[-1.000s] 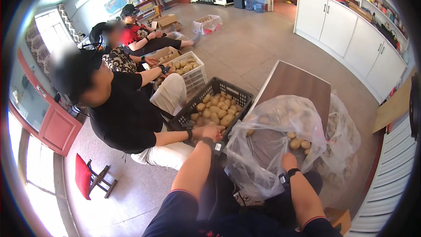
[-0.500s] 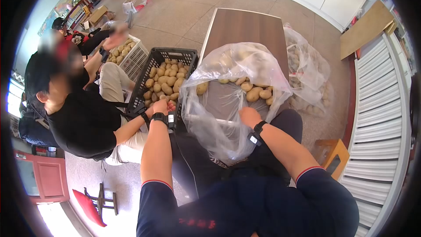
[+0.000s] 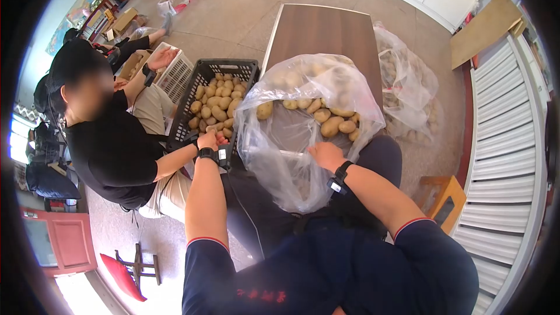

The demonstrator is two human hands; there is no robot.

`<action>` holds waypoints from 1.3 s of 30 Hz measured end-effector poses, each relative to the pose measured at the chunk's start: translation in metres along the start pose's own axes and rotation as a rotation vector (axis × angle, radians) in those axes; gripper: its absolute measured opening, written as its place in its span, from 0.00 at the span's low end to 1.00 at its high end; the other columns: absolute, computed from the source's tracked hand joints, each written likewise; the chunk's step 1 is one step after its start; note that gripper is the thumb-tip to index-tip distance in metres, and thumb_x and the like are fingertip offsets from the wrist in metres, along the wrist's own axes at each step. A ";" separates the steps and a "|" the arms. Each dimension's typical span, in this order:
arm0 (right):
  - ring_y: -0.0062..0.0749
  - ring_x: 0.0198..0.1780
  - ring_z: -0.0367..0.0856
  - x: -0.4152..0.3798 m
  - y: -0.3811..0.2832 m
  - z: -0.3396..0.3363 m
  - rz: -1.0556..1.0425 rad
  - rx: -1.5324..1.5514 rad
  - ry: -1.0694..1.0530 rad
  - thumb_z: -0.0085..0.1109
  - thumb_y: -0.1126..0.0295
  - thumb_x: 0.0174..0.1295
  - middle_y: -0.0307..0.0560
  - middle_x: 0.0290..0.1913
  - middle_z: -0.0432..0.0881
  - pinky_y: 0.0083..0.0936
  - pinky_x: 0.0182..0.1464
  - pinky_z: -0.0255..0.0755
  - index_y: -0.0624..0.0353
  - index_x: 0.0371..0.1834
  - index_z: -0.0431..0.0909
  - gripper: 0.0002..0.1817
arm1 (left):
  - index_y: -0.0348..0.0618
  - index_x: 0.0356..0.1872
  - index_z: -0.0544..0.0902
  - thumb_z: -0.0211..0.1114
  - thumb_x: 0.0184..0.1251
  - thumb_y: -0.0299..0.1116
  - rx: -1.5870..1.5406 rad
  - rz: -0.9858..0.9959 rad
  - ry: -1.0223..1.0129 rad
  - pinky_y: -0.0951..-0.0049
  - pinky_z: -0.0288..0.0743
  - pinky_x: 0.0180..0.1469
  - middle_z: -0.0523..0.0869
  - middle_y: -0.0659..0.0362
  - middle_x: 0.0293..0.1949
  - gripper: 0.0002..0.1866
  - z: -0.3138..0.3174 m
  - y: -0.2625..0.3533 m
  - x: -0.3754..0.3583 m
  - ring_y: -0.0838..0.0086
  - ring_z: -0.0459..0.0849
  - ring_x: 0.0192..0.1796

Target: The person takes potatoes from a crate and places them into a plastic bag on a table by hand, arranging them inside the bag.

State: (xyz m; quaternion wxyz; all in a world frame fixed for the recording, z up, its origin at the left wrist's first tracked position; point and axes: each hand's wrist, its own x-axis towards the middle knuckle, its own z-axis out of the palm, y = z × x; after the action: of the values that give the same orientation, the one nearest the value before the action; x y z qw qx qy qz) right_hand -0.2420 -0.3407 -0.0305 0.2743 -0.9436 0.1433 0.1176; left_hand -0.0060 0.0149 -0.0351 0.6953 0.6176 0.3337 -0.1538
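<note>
My left hand (image 3: 207, 141) is at the near edge of a black crate (image 3: 255, 70) full of potatoes (image 3: 217, 105). Its fingers are curled inward and partly hidden, so I cannot tell what they hold. A co-worker's hand (image 3: 221, 139) overlaps it there. With closed fingers, my right hand (image 3: 325, 156) grips the near side of a clear plastic bag (image 3: 280, 178). The bag lies open toward me over the near end of a brown-topped table (image 3: 318, 29). Several potatoes (image 3: 331, 126) rest inside, mostly along its far and right sides.
On my left sits a co-worker (image 3: 111, 151), whose other hand (image 3: 164, 58) is raised by a white crate (image 3: 177, 79). Another plastic bag (image 3: 408, 76) stands on the floor right of the table. A wooden stool (image 3: 446, 201) and white radiator (image 3: 496, 157) are at the right.
My right hand has shifted slightly left with the bag's edge, and more potatoes show inside. My left hand stays near the crate edge. The co-worker's head and far hand have moved.
</note>
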 end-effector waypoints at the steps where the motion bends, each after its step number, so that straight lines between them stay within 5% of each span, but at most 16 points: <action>1: 0.59 0.42 0.83 -0.004 -0.008 -0.010 0.020 -0.019 0.027 0.48 0.49 0.67 0.62 0.36 0.84 0.52 0.44 0.75 0.61 0.33 0.82 0.25 | 0.30 0.41 0.74 0.58 0.65 0.29 -0.017 0.004 -0.005 0.51 0.84 0.30 0.79 0.48 0.33 0.10 -0.002 -0.001 0.003 0.57 0.81 0.28; 6: 0.59 0.44 0.82 -0.003 -0.021 -0.051 0.077 0.076 0.250 0.54 0.54 0.63 0.62 0.38 0.83 0.51 0.49 0.74 0.62 0.37 0.79 0.19 | 0.32 0.46 0.71 0.55 0.69 0.32 -0.033 -0.067 -0.006 0.53 0.85 0.34 0.77 0.48 0.36 0.12 0.002 0.009 -0.018 0.57 0.81 0.33; 8: 0.57 0.50 0.77 0.001 -0.012 -0.062 0.017 -0.142 0.590 0.58 0.60 0.59 0.59 0.44 0.80 0.50 0.55 0.69 0.61 0.39 0.75 0.15 | 0.32 0.44 0.72 0.57 0.68 0.35 0.029 -0.001 0.009 0.56 0.84 0.32 0.77 0.49 0.34 0.14 0.009 0.013 -0.028 0.59 0.80 0.32; 11: 0.57 0.55 0.71 0.009 0.006 -0.053 0.132 -0.050 0.674 0.59 0.62 0.56 0.58 0.51 0.75 0.46 0.59 0.66 0.61 0.43 0.74 0.16 | 0.37 0.43 0.76 0.58 0.67 0.36 0.107 0.039 -0.005 0.60 0.80 0.30 0.77 0.55 0.35 0.12 0.018 0.013 -0.034 0.63 0.79 0.30; 24: 0.53 0.62 0.66 0.011 0.010 -0.041 0.030 -0.236 0.589 0.64 0.62 0.51 0.50 0.57 0.72 0.48 0.56 0.71 0.54 0.57 0.73 0.27 | 0.45 0.48 0.78 0.59 0.66 0.37 0.155 0.118 -0.158 0.69 0.77 0.26 0.79 0.60 0.35 0.13 0.049 0.017 -0.064 0.70 0.80 0.28; 32: 0.54 0.63 0.65 0.007 0.000 -0.037 0.014 -0.106 0.297 0.70 0.65 0.45 0.52 0.61 0.65 0.43 0.57 0.74 0.50 0.66 0.67 0.39 | 0.42 0.53 0.77 0.59 0.66 0.35 0.171 0.171 -0.222 0.71 0.77 0.27 0.80 0.59 0.38 0.17 0.058 0.018 -0.074 0.72 0.79 0.28; 39: 0.53 0.60 0.68 -0.006 -0.016 -0.028 -0.205 -0.204 0.343 0.69 0.67 0.47 0.53 0.60 0.64 0.44 0.51 0.78 0.48 0.60 0.71 0.33 | 0.40 0.55 0.75 0.61 0.67 0.37 0.164 0.211 -0.305 0.71 0.77 0.30 0.80 0.58 0.42 0.19 0.068 0.024 -0.104 0.72 0.79 0.30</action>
State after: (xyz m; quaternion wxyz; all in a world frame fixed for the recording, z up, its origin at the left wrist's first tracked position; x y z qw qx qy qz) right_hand -0.2385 -0.3418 0.0021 0.1594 -0.9823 0.0788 -0.0592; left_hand -0.0485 -0.0669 0.0520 0.6974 0.6733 0.1443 -0.1987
